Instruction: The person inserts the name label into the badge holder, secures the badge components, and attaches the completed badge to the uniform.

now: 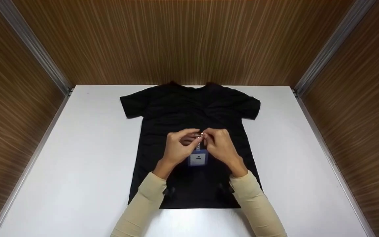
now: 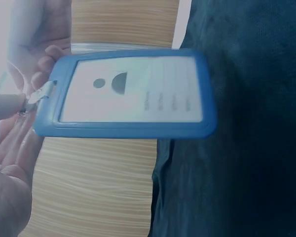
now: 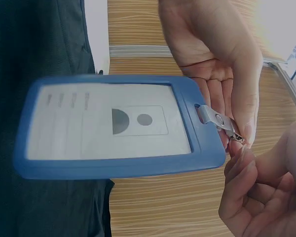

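Over the black T-shirt (image 1: 192, 112), both hands meet at the small metal clip (image 3: 237, 137) of a badge holder (image 1: 198, 159). The left hand (image 1: 179, 148) pinches the clip between thumb and fingers. At the clip's end, the right hand (image 1: 222, 144) pinches with its fingertips. A short, clear snap strap (image 3: 218, 119) joins the clip to the holder's slot. The holder has a blue frame (image 2: 133, 129) around a white card (image 2: 158, 89) with a simple figure print. It hangs in the air above the shirt. Fingers partly hide the clip.
The shirt lies spread flat on a white table (image 1: 87, 148), its collar toward the back. Wood-grain panels (image 1: 183, 39) wall the back and both sides, with metal corner strips (image 1: 337, 42) between them.
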